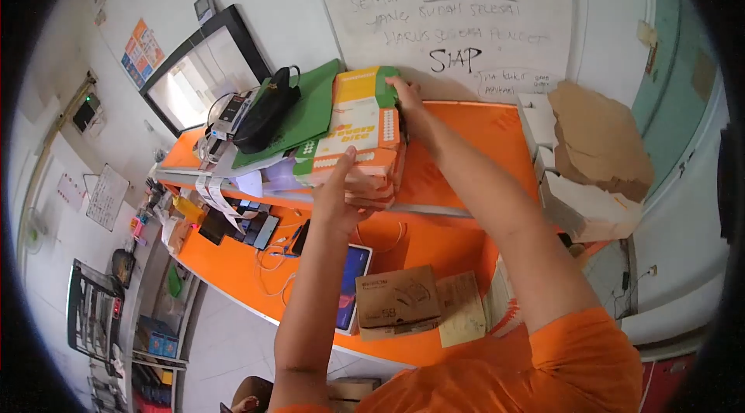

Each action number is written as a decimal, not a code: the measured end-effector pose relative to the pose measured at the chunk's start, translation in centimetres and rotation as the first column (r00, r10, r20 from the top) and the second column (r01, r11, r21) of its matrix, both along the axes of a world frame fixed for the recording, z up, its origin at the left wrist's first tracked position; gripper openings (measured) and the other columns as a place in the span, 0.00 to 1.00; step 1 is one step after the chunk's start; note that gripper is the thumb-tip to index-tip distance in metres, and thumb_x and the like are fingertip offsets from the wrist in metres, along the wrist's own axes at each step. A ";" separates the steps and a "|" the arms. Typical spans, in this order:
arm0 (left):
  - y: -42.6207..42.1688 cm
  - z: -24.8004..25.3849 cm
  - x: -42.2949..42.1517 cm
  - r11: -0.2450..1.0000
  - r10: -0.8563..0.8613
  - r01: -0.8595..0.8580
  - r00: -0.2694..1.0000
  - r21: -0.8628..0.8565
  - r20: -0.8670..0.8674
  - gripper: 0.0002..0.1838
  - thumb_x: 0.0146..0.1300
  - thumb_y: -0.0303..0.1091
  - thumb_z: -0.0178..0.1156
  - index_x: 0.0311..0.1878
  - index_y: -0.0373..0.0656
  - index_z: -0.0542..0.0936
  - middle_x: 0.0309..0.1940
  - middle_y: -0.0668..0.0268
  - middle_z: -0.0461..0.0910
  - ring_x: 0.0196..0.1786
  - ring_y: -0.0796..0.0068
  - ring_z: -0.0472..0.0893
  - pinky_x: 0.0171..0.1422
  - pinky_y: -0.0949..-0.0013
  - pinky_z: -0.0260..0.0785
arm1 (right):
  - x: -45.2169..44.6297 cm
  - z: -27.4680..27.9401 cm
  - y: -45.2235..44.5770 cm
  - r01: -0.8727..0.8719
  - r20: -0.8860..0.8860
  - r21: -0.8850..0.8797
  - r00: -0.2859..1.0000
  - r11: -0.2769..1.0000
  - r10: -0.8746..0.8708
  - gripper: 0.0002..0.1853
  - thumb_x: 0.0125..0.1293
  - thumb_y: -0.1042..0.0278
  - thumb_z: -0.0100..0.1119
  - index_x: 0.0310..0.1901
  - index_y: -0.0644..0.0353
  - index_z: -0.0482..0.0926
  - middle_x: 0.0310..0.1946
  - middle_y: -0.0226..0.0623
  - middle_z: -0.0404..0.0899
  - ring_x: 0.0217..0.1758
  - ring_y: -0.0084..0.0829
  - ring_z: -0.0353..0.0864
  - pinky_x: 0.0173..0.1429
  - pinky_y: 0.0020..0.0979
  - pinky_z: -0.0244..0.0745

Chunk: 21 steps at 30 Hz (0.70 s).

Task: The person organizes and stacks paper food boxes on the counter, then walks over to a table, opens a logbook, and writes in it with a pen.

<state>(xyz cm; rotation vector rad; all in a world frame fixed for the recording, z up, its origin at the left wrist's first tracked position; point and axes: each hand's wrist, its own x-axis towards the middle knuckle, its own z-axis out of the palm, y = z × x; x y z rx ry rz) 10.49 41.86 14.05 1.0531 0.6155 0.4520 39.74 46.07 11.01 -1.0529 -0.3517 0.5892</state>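
Observation:
On the raised orange shelf stands a stack of printed packs in orange, white, yellow and green, its lettering upside down to me. My left hand grips its near left corner, thumb on top and fingers on the side. At the far right corner, my right hand holds it with the thumb on top; its other fingers are largely hidden. Just left of the stack lies a green folder, and a black zipped pouch rests on that.
Below are a brown carton, a blue-screened tablet, phones and loose cables. White boxes with torn cardboard stand at the right. A whiteboard and a black-framed screen are behind.

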 end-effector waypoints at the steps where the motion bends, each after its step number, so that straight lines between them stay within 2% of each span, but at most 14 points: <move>1: 0.9 -0.9 0.2 0.999 -0.023 0.024 1.000 -0.035 0.013 0.41 0.62 0.65 0.67 0.64 0.39 0.73 0.52 0.47 0.82 0.58 0.47 0.81 0.55 0.40 0.71 | -3.6 2.8 -3.8 -0.009 -0.003 -0.040 1.000 0.999 0.009 0.54 0.61 0.41 0.67 0.76 0.67 0.49 0.70 0.59 0.61 0.68 0.52 0.72 0.64 0.54 0.75; 3: 0.4 -0.4 0.5 0.998 -0.030 0.033 0.998 -0.062 0.050 0.40 0.64 0.61 0.68 0.64 0.36 0.72 0.51 0.46 0.81 0.56 0.47 0.82 0.51 0.38 0.74 | -4.2 1.2 -4.4 -0.033 0.008 0.088 0.999 0.996 0.033 0.51 0.64 0.38 0.62 0.76 0.66 0.50 0.70 0.57 0.61 0.69 0.50 0.70 0.67 0.51 0.72; 6: -1.9 1.2 2.3 0.969 0.248 -0.248 0.967 -0.011 0.050 0.36 0.64 0.56 0.69 0.63 0.37 0.73 0.49 0.50 0.82 0.47 0.49 0.84 0.47 0.42 0.76 | -4.6 -1.2 -3.5 -0.087 0.055 0.290 0.996 0.953 0.074 0.49 0.70 0.33 0.54 0.76 0.65 0.51 0.71 0.53 0.61 0.72 0.47 0.68 0.71 0.48 0.69; 7: -0.8 0.2 4.0 0.958 0.283 -0.267 0.935 -0.101 0.214 0.34 0.63 0.55 0.70 0.62 0.39 0.73 0.46 0.54 0.81 0.42 0.51 0.85 0.44 0.45 0.76 | -4.4 -1.6 -3.1 -0.109 0.082 0.354 0.993 0.929 0.085 0.48 0.71 0.31 0.51 0.76 0.65 0.51 0.71 0.52 0.61 0.72 0.46 0.67 0.73 0.46 0.67; 9: 0.1 -0.4 4.9 0.947 0.321 -0.313 0.939 -0.078 0.126 0.34 0.64 0.56 0.69 0.63 0.40 0.74 0.47 0.55 0.82 0.44 0.51 0.84 0.44 0.47 0.77 | -4.1 -3.0 -2.4 -0.151 0.092 0.410 0.988 0.900 0.124 0.46 0.74 0.29 0.47 0.75 0.64 0.52 0.70 0.50 0.61 0.73 0.44 0.67 0.74 0.45 0.66; 11: -0.7 -0.4 3.9 0.972 0.228 -0.220 0.966 -0.078 0.122 0.39 0.63 0.54 0.70 0.67 0.38 0.66 0.52 0.52 0.79 0.48 0.52 0.83 0.47 0.47 0.77 | -2.7 -3.6 -2.0 -0.194 0.070 0.402 0.981 0.895 0.181 0.44 0.76 0.29 0.43 0.74 0.64 0.54 0.69 0.49 0.62 0.72 0.43 0.67 0.74 0.45 0.66; 14: 0.1 0.2 -0.2 0.991 -0.117 0.129 0.957 -0.030 0.265 0.61 0.60 0.49 0.76 0.79 0.31 0.43 0.65 0.40 0.70 0.61 0.50 0.80 0.56 0.46 0.78 | -5.3 -1.5 -4.5 -0.020 -0.071 0.312 0.997 0.950 0.044 0.41 0.76 0.30 0.42 0.72 0.63 0.57 0.66 0.48 0.66 0.69 0.41 0.69 0.72 0.44 0.68; 15: -1.1 0.2 -1.4 0.998 0.046 -0.037 0.977 -0.046 0.208 0.58 0.61 0.49 0.75 0.78 0.31 0.46 0.67 0.39 0.68 0.64 0.50 0.77 0.59 0.46 0.75 | -6.5 -0.7 -5.3 0.018 -0.108 0.276 0.994 0.961 0.013 0.40 0.77 0.31 0.42 0.71 0.62 0.57 0.65 0.48 0.67 0.68 0.41 0.70 0.72 0.44 0.68; 17: -3.7 0.2 -3.6 0.937 0.350 -0.347 0.933 -0.047 0.082 0.52 0.63 0.49 0.73 0.78 0.31 0.53 0.72 0.38 0.64 0.71 0.50 0.73 0.67 0.45 0.70 | -9.1 0.0 -7.3 0.056 -0.169 0.192 0.985 0.980 -0.024 0.38 0.78 0.34 0.42 0.70 0.62 0.58 0.63 0.48 0.70 0.66 0.41 0.72 0.70 0.44 0.69; 20: -4.2 -1.8 -4.6 0.833 0.420 -0.449 0.893 0.324 0.160 0.49 0.63 0.52 0.73 0.76 0.30 0.60 0.72 0.43 0.68 0.75 0.49 0.67 0.75 0.49 0.63 | -13.2 0.4 -8.8 0.069 -0.052 0.140 0.997 0.988 -0.063 0.35 0.79 0.38 0.42 0.70 0.62 0.60 0.63 0.51 0.72 0.65 0.43 0.73 0.68 0.45 0.71; 21: -3.4 -3.2 -4.6 0.743 0.403 -0.372 0.912 0.557 0.073 0.50 0.62 0.51 0.74 0.76 0.29 0.60 0.72 0.41 0.66 0.76 0.48 0.66 0.76 0.49 0.62 | -12.7 -1.0 -7.1 0.103 -0.076 0.183 0.993 0.978 -0.091 0.34 0.79 0.39 0.42 0.70 0.63 0.61 0.63 0.51 0.72 0.65 0.44 0.74 0.67 0.45 0.71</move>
